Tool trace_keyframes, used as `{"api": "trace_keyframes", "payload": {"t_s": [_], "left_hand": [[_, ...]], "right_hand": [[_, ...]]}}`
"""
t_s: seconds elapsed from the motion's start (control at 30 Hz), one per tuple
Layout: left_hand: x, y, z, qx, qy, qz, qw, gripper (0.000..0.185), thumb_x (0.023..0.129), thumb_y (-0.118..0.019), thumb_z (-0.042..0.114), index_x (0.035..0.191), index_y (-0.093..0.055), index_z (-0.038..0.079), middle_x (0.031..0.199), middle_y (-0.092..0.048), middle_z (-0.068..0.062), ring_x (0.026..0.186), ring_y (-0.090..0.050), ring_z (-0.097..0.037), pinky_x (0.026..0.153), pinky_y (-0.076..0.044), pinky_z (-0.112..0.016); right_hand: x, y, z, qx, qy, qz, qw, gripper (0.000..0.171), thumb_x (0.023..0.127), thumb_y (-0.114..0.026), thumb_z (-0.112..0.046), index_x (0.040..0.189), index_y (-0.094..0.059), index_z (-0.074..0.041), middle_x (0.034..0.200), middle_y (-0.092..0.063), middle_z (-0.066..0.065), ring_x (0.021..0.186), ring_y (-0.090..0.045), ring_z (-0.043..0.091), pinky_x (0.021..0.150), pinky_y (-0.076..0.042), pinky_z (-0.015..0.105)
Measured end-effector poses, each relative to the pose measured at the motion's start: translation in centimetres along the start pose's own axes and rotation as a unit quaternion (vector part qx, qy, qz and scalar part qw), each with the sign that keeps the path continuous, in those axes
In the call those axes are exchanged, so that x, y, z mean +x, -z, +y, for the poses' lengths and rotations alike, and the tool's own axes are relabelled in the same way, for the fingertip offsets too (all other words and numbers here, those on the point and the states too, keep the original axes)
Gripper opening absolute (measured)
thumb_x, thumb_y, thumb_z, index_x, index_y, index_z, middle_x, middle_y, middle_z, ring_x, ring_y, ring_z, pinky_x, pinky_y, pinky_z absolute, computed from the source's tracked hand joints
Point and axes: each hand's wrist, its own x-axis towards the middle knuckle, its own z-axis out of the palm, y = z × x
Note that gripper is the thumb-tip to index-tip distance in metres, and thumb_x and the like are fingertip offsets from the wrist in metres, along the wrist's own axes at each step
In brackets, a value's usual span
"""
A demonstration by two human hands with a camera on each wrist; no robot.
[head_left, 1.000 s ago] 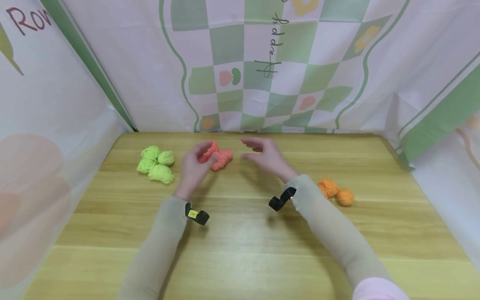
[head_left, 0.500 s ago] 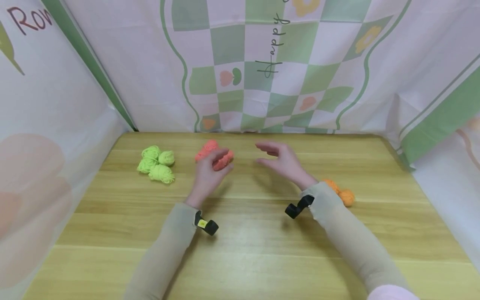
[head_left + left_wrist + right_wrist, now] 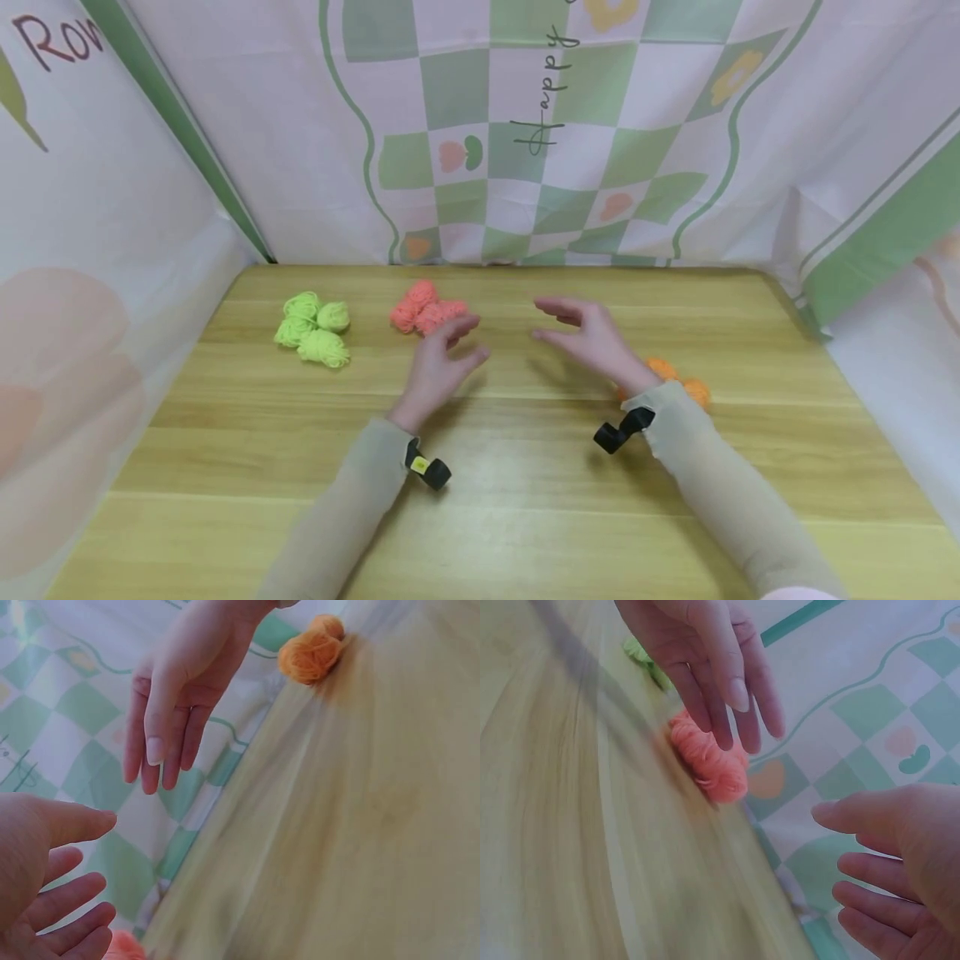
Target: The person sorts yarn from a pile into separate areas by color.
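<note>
My left hand (image 3: 437, 367) hovers over the table just in front of the coral yarn balls (image 3: 420, 304), its fingers loosely spread and holding nothing. Facing it across a gap is my right hand (image 3: 596, 340), also free of any object, with relaxed fingers. The coral balls sit in a small cluster, partly covered by the left fingers in the head view. Behind the right wrist lie orange yarn balls (image 3: 696, 392), partly hidden by the arm; the left wrist view shows orange yarn (image 3: 309, 656) too. Coral yarn (image 3: 711, 761) appears below the left hand in the right wrist view.
A cluster of lime-green yarn balls (image 3: 322, 346) lies at the left of the wooden table (image 3: 495, 533). A patterned curtain (image 3: 517, 192) hangs along the table's back edge, with more cloth at both sides. Each wrist carries a black camera mount (image 3: 429, 471).
Both hands have drifted right and nearer the front. The left hand has come away from the coral yarn, exposing more of it; the right forearm now covers part of the orange yarn.
</note>
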Motion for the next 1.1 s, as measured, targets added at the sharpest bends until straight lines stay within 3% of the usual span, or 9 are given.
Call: {"api": "trace_keyframes", "payload": {"t_s": [0.37,0.8,1.1], "left_hand": [[-0.8,-1.3,0.1,-0.023,-0.011,-0.018,0.9995,0.050,0.086,-0.081,0.006,0.132,-0.063,-0.003,0.133,-0.064,-0.013,0.124,-0.058,-0.029,0.108,-0.044,-0.036],[-1.4,-3.8,1.1,0.002,-0.004,-0.063,0.9980,0.056,0.085,-0.082,0.009,0.136,-0.061,-0.001,0.137,-0.062,-0.011,0.125,-0.057,-0.029,0.108,-0.043,-0.037],[-1.5,-5.8,2.4,-0.013,-0.001,-0.090,0.9959,0.057,0.086,-0.083,0.010,0.138,-0.061,0.004,0.136,-0.063,-0.009,0.126,-0.056,-0.026,0.108,-0.043,-0.035]], "right_hand": [[-2.0,1.3,1.0,-0.021,-0.016,0.010,1.000,0.052,0.093,-0.079,-0.022,0.139,-0.062,-0.006,0.138,-0.062,0.012,0.128,-0.055,0.033,0.108,-0.043,0.048],[-5.4,4.4,1.9,-0.028,-0.045,0.032,0.998,0.057,0.092,-0.080,-0.028,0.141,-0.061,-0.009,0.142,-0.059,0.013,0.133,-0.050,0.037,0.110,-0.039,0.053],[-7.9,6.8,2.4,-0.052,-0.098,0.051,0.992,0.061,0.091,-0.079,-0.038,0.143,-0.059,-0.012,0.145,-0.056,0.013,0.135,-0.046,0.040,0.110,-0.038,0.057]]}}
